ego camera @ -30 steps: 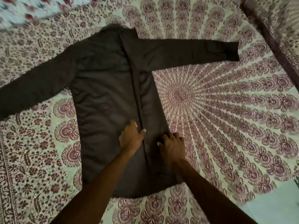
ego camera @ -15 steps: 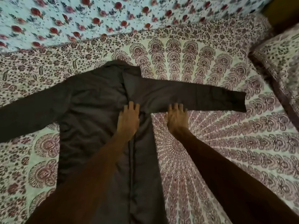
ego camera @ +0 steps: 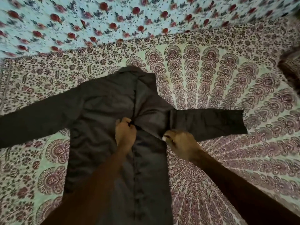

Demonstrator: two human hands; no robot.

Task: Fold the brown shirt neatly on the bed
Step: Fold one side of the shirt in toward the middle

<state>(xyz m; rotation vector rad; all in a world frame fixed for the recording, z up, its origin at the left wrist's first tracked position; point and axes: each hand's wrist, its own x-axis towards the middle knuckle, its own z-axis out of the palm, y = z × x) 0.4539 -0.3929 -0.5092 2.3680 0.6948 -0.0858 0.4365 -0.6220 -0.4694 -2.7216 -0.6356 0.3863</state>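
The brown shirt (ego camera: 100, 114) lies flat on the patterned bed sheet (ego camera: 227, 88), collar pointing away, both long sleeves spread out left and right. My left hand (ego camera: 125, 133) is closed on the shirt's front placket at chest height, and the cloth puckers around the pinch. My right hand (ego camera: 181, 142) is closed on the shirt's right side edge, just below where the right sleeve (ego camera: 209, 122) begins. My forearms cover the lower middle of the shirt.
A pale blue cloth with red flowers (ego camera: 113, 18) runs along the far side of the bed. A dark patterned pillow or cushion edge (ego camera: 290, 65) sits at the far right. The mandala sheet stretches to the right of the shirt.
Both hands went from flat palms pressing the cloth to closed grips. The right shoulder fabric has bunched up, and the right sleeve has shifted slightly.
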